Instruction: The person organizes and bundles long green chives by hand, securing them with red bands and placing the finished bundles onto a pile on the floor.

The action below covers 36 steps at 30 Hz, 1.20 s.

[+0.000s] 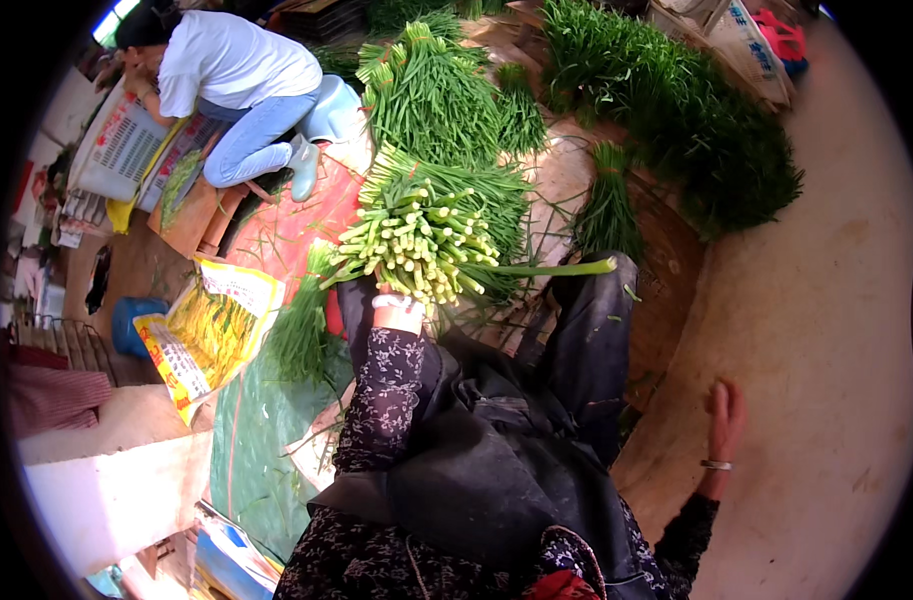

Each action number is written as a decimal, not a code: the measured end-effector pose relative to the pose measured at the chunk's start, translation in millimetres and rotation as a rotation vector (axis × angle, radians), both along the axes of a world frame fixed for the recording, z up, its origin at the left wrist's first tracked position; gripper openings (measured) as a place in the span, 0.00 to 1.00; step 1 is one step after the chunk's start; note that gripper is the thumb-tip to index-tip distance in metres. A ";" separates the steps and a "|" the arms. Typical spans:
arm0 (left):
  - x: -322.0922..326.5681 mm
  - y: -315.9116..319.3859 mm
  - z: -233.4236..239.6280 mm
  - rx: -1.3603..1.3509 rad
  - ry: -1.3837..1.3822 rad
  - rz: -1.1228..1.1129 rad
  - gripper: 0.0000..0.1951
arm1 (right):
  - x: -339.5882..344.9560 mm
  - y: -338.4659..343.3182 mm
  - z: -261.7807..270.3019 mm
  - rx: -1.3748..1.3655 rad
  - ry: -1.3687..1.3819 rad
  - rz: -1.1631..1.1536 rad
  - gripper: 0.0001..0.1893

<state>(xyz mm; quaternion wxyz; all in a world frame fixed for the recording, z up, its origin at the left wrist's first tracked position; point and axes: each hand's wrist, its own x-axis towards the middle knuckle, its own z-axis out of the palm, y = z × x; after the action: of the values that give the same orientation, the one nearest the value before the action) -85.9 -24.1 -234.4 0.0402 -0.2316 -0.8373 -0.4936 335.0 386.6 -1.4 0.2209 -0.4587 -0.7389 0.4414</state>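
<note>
My left hand (386, 289) grips a thick bunch of green stalks (426, 240), likely Chinese chives, its pale cut ends turned up towards me. Most of that hand is hidden beneath the stalks; a pale bracelet circles its wrist. One longer stalk (550, 268) sticks out of the bunch to the right, its end over my right knee. Out to my right side, my right hand (726, 420) hangs above the bare floor with nothing in it, a metal bangle on the wrist. A dark apron (486, 465) covers my lap.
Tied chive bundles (434, 97) are piled ahead, with a single bundle (609, 199) before my right knee. Loose chives (674, 112) form a long heap at right. A co-worker (231, 67) bends over at upper left. A yellow printed sack (231, 289) and blue bucket (134, 326) lie left.
</note>
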 end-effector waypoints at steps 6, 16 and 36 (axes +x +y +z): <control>17.7 12.5 18.8 -0.201 0.157 -0.009 0.12 | -195.2 -155.8 45.5 -0.007 0.290 0.719 0.39; 20.4 -5.4 16.4 -0.147 0.059 0.048 0.13 | -175.5 -119.5 72.5 -0.231 0.553 0.642 0.08; 4.2 4.6 14.0 -0.068 -0.024 0.038 0.14 | -152.5 -103.5 70.9 -0.377 0.365 0.526 0.12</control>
<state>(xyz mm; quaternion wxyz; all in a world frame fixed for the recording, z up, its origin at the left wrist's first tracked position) -81.7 -19.5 -220.4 0.0314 -0.2110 -0.8582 -0.4669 182.5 283.2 69.5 0.1397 -0.1993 -0.6859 0.6858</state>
